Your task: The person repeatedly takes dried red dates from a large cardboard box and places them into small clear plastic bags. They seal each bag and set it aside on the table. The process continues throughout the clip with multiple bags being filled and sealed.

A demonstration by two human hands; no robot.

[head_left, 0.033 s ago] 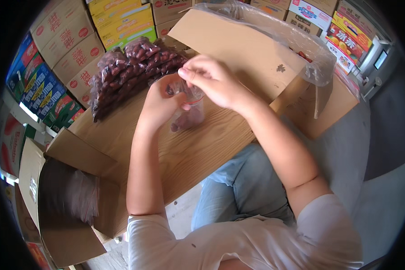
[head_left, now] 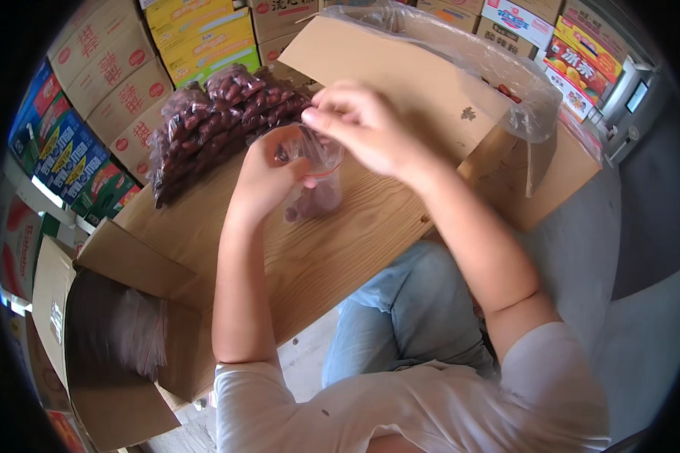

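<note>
A clear plastic bag (head_left: 319, 198) with a red line near its mouth stands on the wooden table, with dark red dates in its lower part. My left hand (head_left: 272, 172) is closed round the bag's upper left side, thumb in front. At the bag's top edge my right hand (head_left: 361, 130) has its fingers curled together on the plastic; its fingertips are partly hidden. Behind my left hand lies a heap of filled bags of dates (head_left: 223, 109).
A large cardboard box (head_left: 400, 75) lined with clear plastic stands at the back right, a few dates showing inside. At the left, an open carton (head_left: 117, 253) holds a stack of flat plastic bags (head_left: 140, 332). Stacked cartons (head_left: 121, 83) line the back.
My right hand has shifted slightly up at the bag's mouth, and more of the clear plastic shows below it. My left hand and the bag's bottom stay almost in place.
</note>
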